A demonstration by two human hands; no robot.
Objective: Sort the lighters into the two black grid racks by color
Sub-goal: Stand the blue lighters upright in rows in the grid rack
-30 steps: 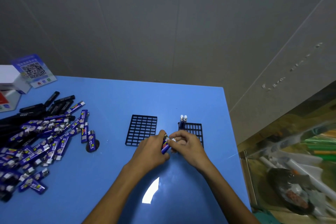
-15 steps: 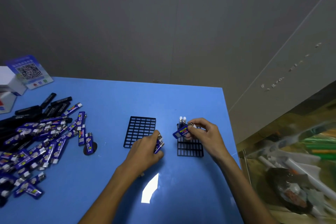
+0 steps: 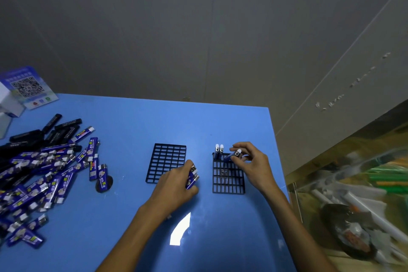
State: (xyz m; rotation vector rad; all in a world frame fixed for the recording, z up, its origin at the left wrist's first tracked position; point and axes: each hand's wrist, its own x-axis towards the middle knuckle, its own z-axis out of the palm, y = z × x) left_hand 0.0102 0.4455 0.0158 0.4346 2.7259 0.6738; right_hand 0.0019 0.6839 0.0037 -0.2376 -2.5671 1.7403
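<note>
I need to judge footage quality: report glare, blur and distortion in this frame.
Head view: a bright white glare patch sits on the blue table between the forearms; the lighter pile at left is soft and smeared; the right hand is slightly motion-blurred; wide-angle bending skews the table edges; the room is dim.

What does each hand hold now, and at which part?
The right hand pinches one blue lighter near its metal top, tilted over the right rack. The left hand grips a few blue lighters around their bodies.

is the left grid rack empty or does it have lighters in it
Empty: the left grid rack shows only open cells. The two upright lighters stand in the right grid rack.
</note>
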